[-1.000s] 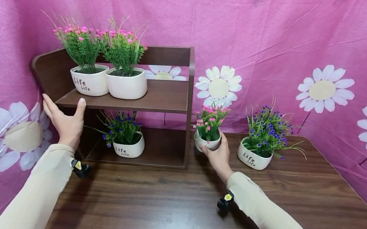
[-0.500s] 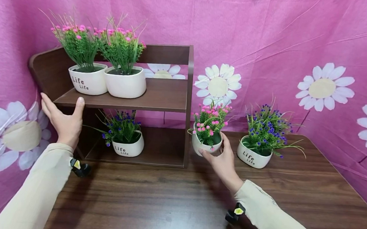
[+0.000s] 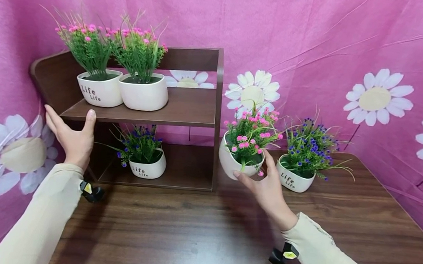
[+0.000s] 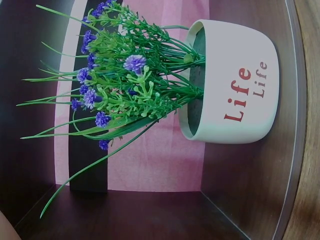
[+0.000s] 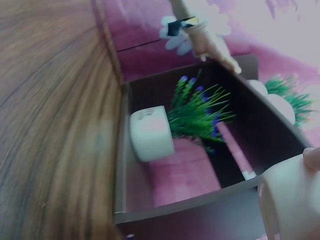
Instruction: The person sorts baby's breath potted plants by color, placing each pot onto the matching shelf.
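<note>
My right hand [image 3: 271, 196] grips a white flower pot with pink flowers [image 3: 233, 159] by its rim side, thumb in front and fingers behind. The pot is lifted over the table and tilted, its blossoms leaning right. Part of this pot and my thumb [image 5: 313, 159] also show in the right wrist view. At the left end of a brown two-tier shelf [image 3: 191, 109], my left hand [image 3: 76, 143] rests with its fingers straight along the side panel and its thumb up at the upper board's front edge. Close by, on the lower tier, is a blue-flowered pot [image 4: 240, 85] marked "Life".
Side by side on the upper tier stand two white pots with pink flowers, a left one [image 3: 103, 91] and a right one [image 3: 144, 94]. Another blue-flowered pot [image 3: 296, 179] stands on the wooden table [image 3: 195, 231], right of my right hand. A pink daisy-print cloth [image 3: 299, 30] hangs behind.
My right hand has raised the pink-flowered pot off the table, bringing it nearer and slightly right while tilting it. My left hand stays at the shelf's side.
</note>
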Action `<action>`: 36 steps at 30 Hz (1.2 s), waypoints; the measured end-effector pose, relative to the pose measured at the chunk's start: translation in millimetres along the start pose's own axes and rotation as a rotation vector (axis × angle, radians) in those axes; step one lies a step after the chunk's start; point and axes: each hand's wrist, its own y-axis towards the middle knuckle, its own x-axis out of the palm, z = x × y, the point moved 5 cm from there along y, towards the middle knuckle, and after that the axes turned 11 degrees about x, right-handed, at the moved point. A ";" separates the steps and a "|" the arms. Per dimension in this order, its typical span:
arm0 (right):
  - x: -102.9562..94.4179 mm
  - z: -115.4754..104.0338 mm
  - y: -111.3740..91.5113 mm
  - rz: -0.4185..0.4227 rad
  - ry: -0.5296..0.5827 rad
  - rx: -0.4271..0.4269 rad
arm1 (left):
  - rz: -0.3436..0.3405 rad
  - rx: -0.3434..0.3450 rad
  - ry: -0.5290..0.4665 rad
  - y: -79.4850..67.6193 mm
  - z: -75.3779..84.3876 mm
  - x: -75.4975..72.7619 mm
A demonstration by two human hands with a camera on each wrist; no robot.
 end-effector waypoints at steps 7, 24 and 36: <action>-7.8 -18.9 -9.1 0.006 -0.042 -0.016 | 0.001 -0.003 0.001 0.7 0.1 -0.6; 18.9 -66.6 -16.5 -0.178 0.091 -0.157 | -0.002 -0.001 -0.002 -1.6 10.4 -1.6; 57.8 -110.2 -2.7 -0.244 0.172 -0.254 | -0.006 0.000 0.004 0.4 5.1 0.2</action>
